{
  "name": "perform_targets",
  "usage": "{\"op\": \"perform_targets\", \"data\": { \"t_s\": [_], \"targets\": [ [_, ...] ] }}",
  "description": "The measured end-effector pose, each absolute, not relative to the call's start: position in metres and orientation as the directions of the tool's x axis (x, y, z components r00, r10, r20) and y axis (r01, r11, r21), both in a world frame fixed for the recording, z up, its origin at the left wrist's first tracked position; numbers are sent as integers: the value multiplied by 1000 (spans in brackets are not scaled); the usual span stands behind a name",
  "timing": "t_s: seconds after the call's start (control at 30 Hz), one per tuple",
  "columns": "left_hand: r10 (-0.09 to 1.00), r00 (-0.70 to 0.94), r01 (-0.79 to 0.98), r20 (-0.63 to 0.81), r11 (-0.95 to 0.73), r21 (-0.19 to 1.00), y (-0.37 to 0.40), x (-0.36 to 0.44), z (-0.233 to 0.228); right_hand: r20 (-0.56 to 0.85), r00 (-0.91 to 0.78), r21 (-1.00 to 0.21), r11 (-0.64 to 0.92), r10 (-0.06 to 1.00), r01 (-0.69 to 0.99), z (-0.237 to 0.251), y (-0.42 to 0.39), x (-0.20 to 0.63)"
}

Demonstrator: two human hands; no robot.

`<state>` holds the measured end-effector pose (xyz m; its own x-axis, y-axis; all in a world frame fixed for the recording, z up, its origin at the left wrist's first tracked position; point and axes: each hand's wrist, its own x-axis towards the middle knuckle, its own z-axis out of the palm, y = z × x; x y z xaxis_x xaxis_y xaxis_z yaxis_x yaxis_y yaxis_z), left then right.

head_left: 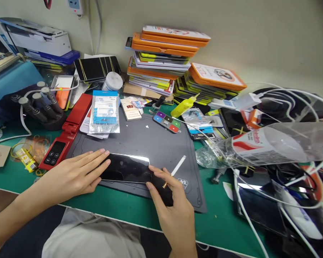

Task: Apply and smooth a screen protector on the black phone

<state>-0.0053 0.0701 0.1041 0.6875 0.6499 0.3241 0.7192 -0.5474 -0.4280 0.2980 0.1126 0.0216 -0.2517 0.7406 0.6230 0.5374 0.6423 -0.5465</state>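
A smartphone with a glossy black screen lies across the grey work mat, screen up. My left hand covers its left end, fingers stretched along the top side and thumb near the lower edge. At the right end, my right hand pinches the corner area between thumb and forefinger. A white cigarette with a gold-coloured end sticks out between the right hand's fingers. Beneath that hand shows a dark shape that I cannot make out.
Left of the mat lie a red device with buttons and screwdrivers in a stand. Behind are a bagged packet, a colourful card-like piece, a yellow bottle and stacked boxes. A plastic bottle and cables crowd the right.
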Motion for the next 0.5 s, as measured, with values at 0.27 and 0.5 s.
{"op": "perform_targets", "data": {
  "t_s": [0.27, 0.5],
  "targets": [
    [636, 748, 639, 188, -614, -463, 69, -2, 113, 602, -248, -554, 620, 759, 555, 23, 106, 298],
    [624, 769, 592, 139, -614, -522, 66, -2, 112, 621, -238, -554, 633, 747, 541, 25, 106, 297]
  ]
}}
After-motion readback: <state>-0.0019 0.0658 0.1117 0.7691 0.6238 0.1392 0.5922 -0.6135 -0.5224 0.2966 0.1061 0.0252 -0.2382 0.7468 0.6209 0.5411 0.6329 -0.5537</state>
